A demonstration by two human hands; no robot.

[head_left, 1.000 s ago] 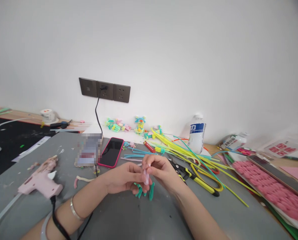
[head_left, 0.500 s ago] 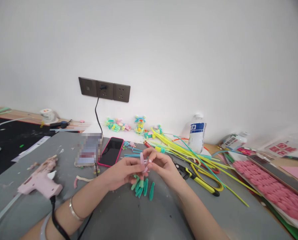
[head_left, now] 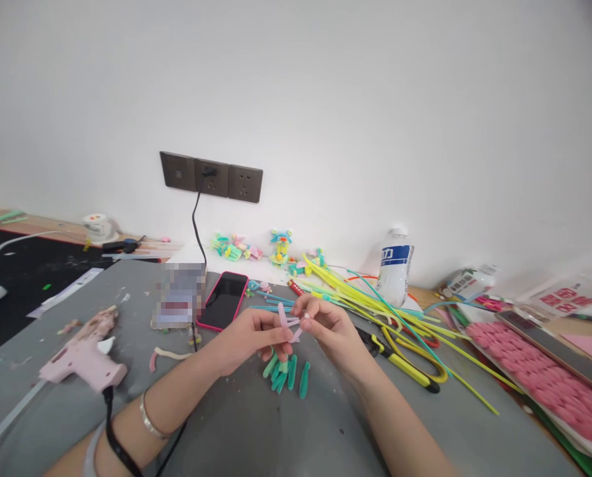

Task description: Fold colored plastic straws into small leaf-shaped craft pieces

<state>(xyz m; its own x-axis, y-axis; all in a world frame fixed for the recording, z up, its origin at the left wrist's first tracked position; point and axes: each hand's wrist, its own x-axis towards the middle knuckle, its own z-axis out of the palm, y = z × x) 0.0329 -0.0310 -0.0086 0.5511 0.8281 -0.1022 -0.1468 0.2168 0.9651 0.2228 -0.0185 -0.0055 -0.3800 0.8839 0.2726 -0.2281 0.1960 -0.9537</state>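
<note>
Between my two hands is a light purple pipe cleaner [head_left: 283, 317], bent into short sections. My left hand [head_left: 249, 341] pinches its left part between thumb and fingers. The fingers of my right hand [head_left: 326, 330] close on its right end. Just below my fingers, several short green pipe cleaner pieces [head_left: 279, 379] lie in a small cluster on the grey mat [head_left: 296, 437]. One darker green piece [head_left: 304, 380] lies apart to their right. My fingers partly cover the purple piece, so its full shape is hidden.
A pink glue gun [head_left: 85, 361] with a black cord lies on the left. Beyond my hands are a pink-cased phone [head_left: 223, 299] and yellow pipe cleaners [head_left: 355, 288]. Yellow-handled pliers [head_left: 410, 371] lie right, near a white bottle [head_left: 394, 268]. Small pipe cleaner figures [head_left: 281, 248] stand by the wall.
The purple pipe cleaner has come into clearer view, its sections now spread apart between my hands. My hands have drawn slightly apart and uncovered more of the green pieces below.
</note>
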